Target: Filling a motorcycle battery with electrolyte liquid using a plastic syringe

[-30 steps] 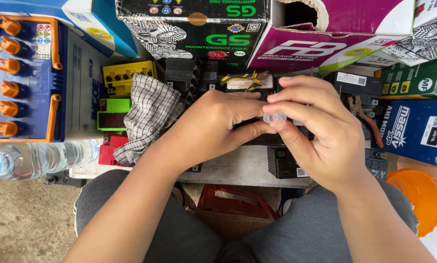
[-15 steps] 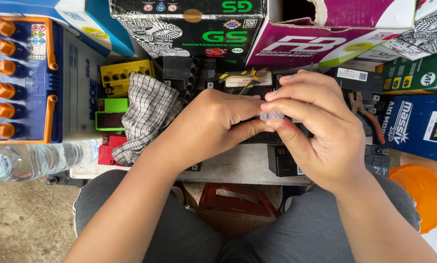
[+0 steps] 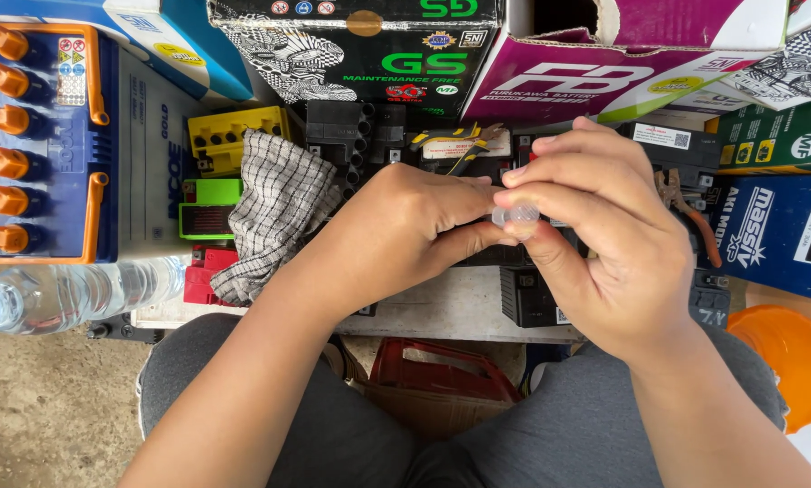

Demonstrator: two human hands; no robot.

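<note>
My left hand [image 3: 396,230] and my right hand [image 3: 604,244] meet over a low bench, fingertips together. Between them sits a small clear plastic piece [image 3: 514,215], pinched by my right thumb and forefinger and touched by my left thumb and forefinger. What my left hand holds beneath it is hidden by its fingers. Small black batteries [image 3: 528,298] lie under my hands, mostly covered.
A checked cloth [image 3: 274,212] lies left of my hands. A large blue battery with orange caps [image 3: 35,145] and a clear water bottle [image 3: 71,294] are at the left. Cardboard boxes [image 3: 378,54] line the back, pliers [image 3: 686,212] and an orange lid [image 3: 781,361] sit right.
Both hands stay joined on the clear piece. They have shifted only slightly; the view has wobbled a little.
</note>
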